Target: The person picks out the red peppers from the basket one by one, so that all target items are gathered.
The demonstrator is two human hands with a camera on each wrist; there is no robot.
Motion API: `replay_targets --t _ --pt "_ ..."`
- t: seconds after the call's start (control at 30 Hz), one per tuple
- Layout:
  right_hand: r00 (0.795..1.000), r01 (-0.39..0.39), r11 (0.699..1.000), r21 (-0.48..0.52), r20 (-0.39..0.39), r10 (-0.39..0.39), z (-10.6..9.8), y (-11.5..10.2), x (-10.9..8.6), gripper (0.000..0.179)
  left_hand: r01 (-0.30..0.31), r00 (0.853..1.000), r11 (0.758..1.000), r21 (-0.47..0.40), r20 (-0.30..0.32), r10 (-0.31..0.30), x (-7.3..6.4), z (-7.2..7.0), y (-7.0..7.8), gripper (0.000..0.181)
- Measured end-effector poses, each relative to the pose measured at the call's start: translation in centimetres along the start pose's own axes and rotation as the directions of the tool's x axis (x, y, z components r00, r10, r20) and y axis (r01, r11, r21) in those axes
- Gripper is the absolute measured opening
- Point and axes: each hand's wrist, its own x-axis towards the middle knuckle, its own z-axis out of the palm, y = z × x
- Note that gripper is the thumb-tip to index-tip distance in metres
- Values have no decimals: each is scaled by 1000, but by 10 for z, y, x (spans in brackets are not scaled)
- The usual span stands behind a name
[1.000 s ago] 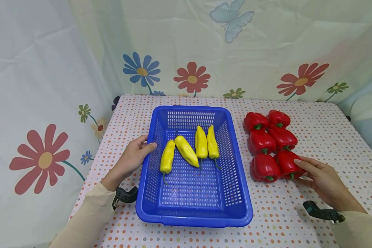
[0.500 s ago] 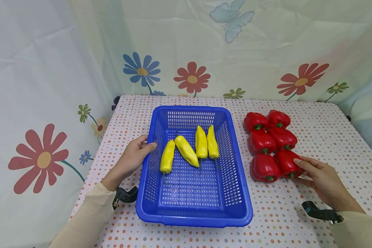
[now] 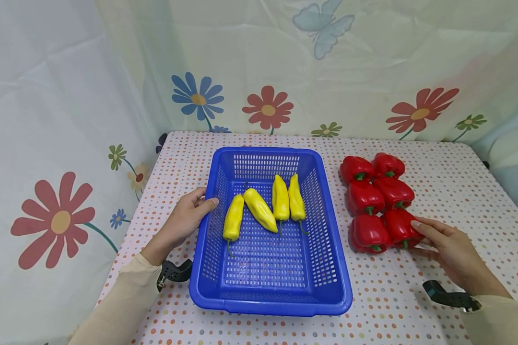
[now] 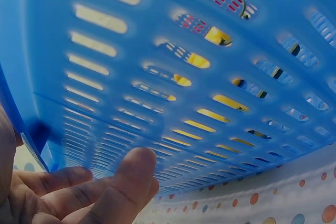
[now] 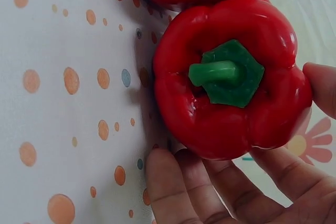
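A blue plastic basket (image 3: 269, 306) with slotted walls stands on the table, with several long yellow peppers (image 3: 260, 210) lying on its floor. My left hand (image 3: 185, 215) grips the basket's left rim, thumb over the top and fingers along the outside wall. In the left wrist view that slotted wall (image 4: 173, 119) rises beside the fingers (image 4: 79, 192). At the right, several red bell peppers (image 3: 370, 233) sit in two columns. My right hand (image 3: 451, 251) holds the nearest right bell pepper (image 3: 399, 227) from its right side, thumb on top; the green stem (image 5: 226, 74) shows in the right wrist view.
A dotted cloth covers the table (image 3: 397, 297). A strip of tabletop separates the basket from the bell peppers. Flowered curtains (image 3: 349, 72) hang behind the table and along its left side. Each wrist wears a black strap (image 3: 449, 297).
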Motion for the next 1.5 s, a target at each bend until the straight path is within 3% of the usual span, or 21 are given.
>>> replay_targets --t 0.3,0.9,1.27,1.5 --pt "999 23 1000 12 32 -24 0 -1 0 54 4 1000 1000 5 0 -4 -1 0 0 49" --pt "998 60 993 -103 21 -59 2 -8 0 68 8 1000 1000 11 10 -8 0 -3 0 49" --pt "999 36 972 -232 9 -35 2 -19 -3 79 -5 999 989 150 -31 10 0 -6 -1 50" --pt "1000 22 987 -160 16 -20 2 -25 -5 82 -5 998 976 218 -54 17 -3 -6 -1 53"
